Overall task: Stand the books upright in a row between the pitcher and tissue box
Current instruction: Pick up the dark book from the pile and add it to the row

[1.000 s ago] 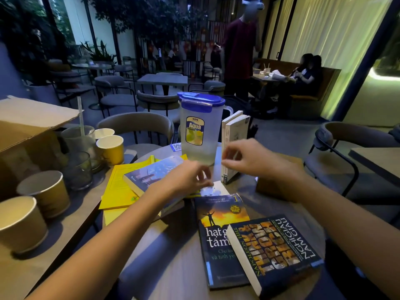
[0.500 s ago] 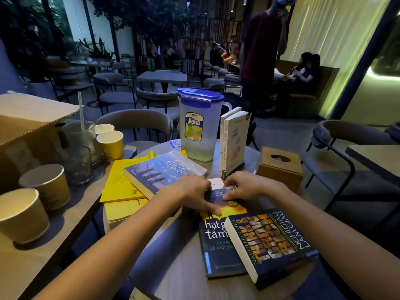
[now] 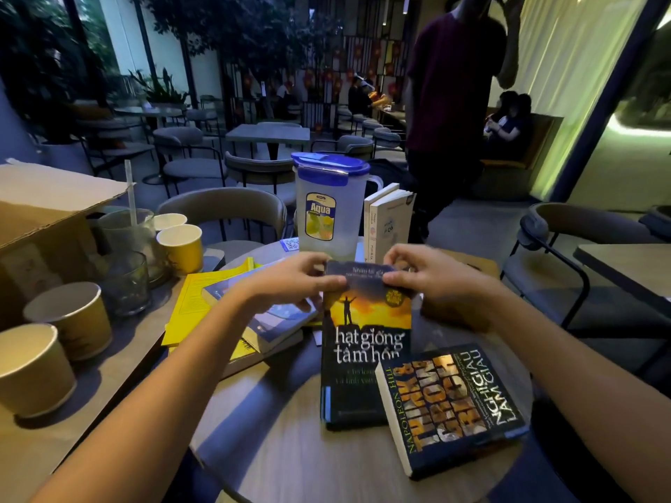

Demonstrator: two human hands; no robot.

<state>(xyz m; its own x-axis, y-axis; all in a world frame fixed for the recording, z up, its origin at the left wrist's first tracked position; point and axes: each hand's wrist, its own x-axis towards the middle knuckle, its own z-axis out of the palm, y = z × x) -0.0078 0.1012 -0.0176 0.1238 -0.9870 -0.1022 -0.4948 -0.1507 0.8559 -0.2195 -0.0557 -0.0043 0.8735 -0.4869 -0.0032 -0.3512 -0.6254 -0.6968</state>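
Both hands are closed on 1 book: our left hand (image 3: 290, 281) pinches the top left corner and our right hand (image 3: 425, 274) the top right corner of the dark paperback with the sunset cover (image 3: 366, 343). We note its top edge raised toward us. Its lower end is lost behind the dark book with gold block lettering (image 3: 450, 404), which lies flat in front, so we cannot tell whether it is clear of the round wooden table (image 3: 290, 430).

The held book's long axis runs from our hands down and toward us. The target slot lies straight beyond the hands: 2 white paperbacks (image 3: 388, 223) stand upright just beside the clear plastic pitcher with the blue lid (image 3: 326, 208), on its right. The tan tissue box (image 3: 472, 265) is mostly hidden behind our right hand.

We judge the right hand nearer the open space, so the book should swing upright and go in right of the white pair.

Further books (image 3: 276, 321) lie flat at left on yellow sheets.
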